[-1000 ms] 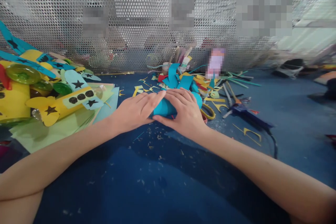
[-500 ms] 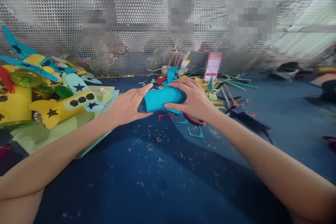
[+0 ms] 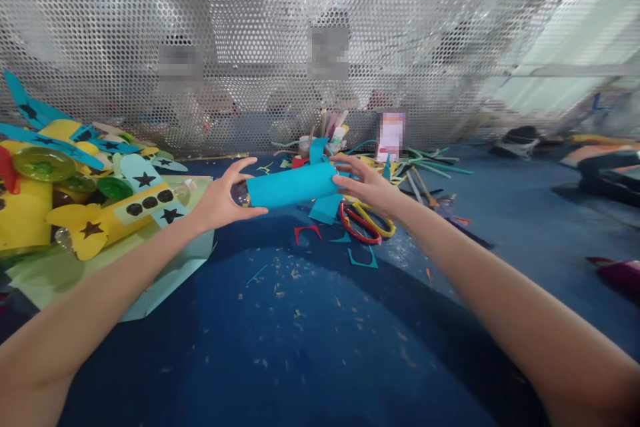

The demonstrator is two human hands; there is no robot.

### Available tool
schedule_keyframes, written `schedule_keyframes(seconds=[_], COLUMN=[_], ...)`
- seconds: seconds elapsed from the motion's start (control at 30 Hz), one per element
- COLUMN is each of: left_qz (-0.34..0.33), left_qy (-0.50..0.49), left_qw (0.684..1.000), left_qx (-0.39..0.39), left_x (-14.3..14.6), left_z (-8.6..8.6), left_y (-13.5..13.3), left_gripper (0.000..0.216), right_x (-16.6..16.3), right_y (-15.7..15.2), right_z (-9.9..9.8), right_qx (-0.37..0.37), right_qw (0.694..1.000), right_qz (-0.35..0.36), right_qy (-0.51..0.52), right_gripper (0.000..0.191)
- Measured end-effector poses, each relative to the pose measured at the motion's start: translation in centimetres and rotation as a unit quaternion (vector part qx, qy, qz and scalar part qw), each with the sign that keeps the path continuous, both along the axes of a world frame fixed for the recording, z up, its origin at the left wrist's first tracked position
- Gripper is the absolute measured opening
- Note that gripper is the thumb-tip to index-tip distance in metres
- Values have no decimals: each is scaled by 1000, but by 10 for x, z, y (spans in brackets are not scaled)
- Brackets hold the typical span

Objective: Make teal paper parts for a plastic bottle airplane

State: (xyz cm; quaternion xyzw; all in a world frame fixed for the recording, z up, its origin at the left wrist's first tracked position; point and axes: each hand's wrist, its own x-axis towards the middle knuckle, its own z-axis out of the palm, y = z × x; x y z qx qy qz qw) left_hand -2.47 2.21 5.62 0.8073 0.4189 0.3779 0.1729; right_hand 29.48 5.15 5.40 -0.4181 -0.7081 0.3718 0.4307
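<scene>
A plastic bottle wrapped in bright blue paper is held level above the blue floor. My left hand grips its left end, thumb below and fingers above, where a bit of clear plastic shows. My right hand pinches the right end with thumb and fingertips; that end is partly hidden. Behind the bottle a curled blue paper strip stands up, and more blue paper lies below it. Red and yellow loop handles, like those of scissors, lie under my right hand.
Yellow bottle planes with black stars rest at left on pale green paper sheets. Paper scraps dot the floor. Green sticks and a phone are at the back, before a perforated metal panel.
My hands have moved apart along the wrapped bottle, the right one out to its right end. More of the blue paper now shows, and the view has shifted slightly.
</scene>
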Motion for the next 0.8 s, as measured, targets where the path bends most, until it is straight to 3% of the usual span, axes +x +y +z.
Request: schedule_keyframes(seconds=[0.1, 0.23, 0.3, 0.4, 0.53, 0.67, 0.8], left_qz=[-23, -8, -11, -67, -137, -89, -42], left_qy=[-41, -112, -199, -299, -327, -367, -385], left_qw=[996, 985, 967, 928, 890, 883, 874], left_qx=[-69, -131, -161, -212, -285, -280, -293], left_x=[-3, -9, -12, -13, -3, 7, 8], left_z=[0, 0, -1, 0, 1, -2, -4], left_y=[4, 15, 22, 25, 19, 14, 14], left_gripper=[100, 93, 82, 73, 84, 77, 58], right_x=[-7, -14, -17, -24, -41, -59, -69], right_y=[-8, -9, -7, -5, -16, -35, -48], right_z=[-1, -6, -11, -18, -24, -24, -24], right_qx=[-87, -129, -130, -149, -160, -151, -158], right_qw=[991, 983, 981, 973, 968, 973, 966], right_qz=[86, 89, 71, 66, 124, 169, 192], right_qy=[60, 101, 125, 164, 146, 50, 67], right_gripper=[48, 37, 35, 31, 34, 41, 42])
